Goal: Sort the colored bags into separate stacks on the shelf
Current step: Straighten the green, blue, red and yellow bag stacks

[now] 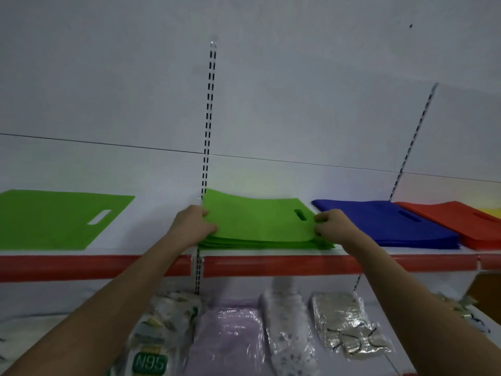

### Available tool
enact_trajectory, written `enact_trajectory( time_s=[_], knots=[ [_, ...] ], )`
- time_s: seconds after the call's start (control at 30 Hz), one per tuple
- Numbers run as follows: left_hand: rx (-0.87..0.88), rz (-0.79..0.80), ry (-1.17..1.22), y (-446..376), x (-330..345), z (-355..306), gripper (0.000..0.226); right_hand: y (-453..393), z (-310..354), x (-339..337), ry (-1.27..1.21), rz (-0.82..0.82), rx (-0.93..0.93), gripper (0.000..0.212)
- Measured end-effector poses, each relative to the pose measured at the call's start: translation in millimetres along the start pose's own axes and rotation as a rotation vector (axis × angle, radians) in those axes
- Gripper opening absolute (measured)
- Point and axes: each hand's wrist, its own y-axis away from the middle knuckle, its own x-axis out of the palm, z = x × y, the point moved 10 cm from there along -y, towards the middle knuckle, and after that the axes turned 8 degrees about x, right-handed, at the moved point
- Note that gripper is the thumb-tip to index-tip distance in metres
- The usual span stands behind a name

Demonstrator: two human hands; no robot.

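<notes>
A stack of green bags (257,223) lies on the white shelf (151,240) in the middle. My left hand (193,226) grips the stack's left edge and my right hand (332,226) pinches its right edge beside the handle slot. The top green bag curls up at its far left corner. A single green bag (54,221) lies flat on the shelf to the left. Right of the green stack sits a blue stack (385,223), then a red stack (461,226). A sliver of yellow (492,213) shows at the far right edge.
The shelf has a red front strip (271,264). Slotted metal uprights (207,123) run up the white back wall. On the lower shelf lie plastic-wrapped packs, among them an N95 mask pack (151,348), a purple pack (227,332) and a silver pack (344,321).
</notes>
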Motion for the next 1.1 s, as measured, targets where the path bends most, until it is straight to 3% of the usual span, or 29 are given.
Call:
enact_trajectory(
  time_s=[0.13, 0.2, 0.3, 0.47, 0.6, 0.77, 1.1],
  knots=[
    [-0.02, 0.048, -0.109, -3, 9, 1, 0.067, -11, -7, 15, 0.244, 0.055, 0.008, 0.043],
    [-0.011, 0.06, -0.143, -2, 4, -4, 0.066, -10, -3, 5, 0.34, -0.031, -0.024, 0.044],
    [-0.001, 0.023, -0.211, 9, -14, -16, 0.063, 6, 19, -17, 0.177, -0.107, -0.134, 0.035],
    [0.022, -0.196, -0.299, 60, -51, -44, 0.035, 63, 60, -21, -0.098, -0.024, -0.287, 0.012],
    [0.055, -0.347, -0.41, 118, -76, -51, 0.017, 110, 82, 9, -0.132, 0.007, -0.397, 0.021],
    [0.009, -0.374, -0.415, 177, -109, -29, 0.013, 171, 119, 48, -0.163, 0.022, -0.506, 0.042],
    [-0.005, -0.465, -0.392, 240, -229, 52, 0.013, 259, 239, 118, -0.181, 0.122, -0.564, 0.034]
  ],
)
